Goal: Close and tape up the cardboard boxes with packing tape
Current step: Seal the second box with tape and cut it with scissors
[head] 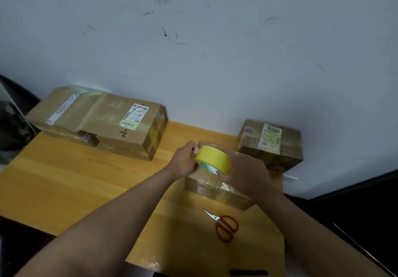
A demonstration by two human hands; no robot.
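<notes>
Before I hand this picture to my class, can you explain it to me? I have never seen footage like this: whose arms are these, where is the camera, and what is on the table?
There is no machine here. The single picture comes from a wide-angle camera worn on a person's head, looking forward and down, so the two bare arms reaching in from below are that person's own.

The right hand grips a yellow roll of tape. The left hand pinches at the roll's far edge, probably the tape's loose end, though that is too small to tell. Both hands hover over a small cardboard box on a wooden table.

Red-handled scissors lie in front of that box. A long box with a white label sits at the back left, and a third box at the back right, both against the wall.
</notes>
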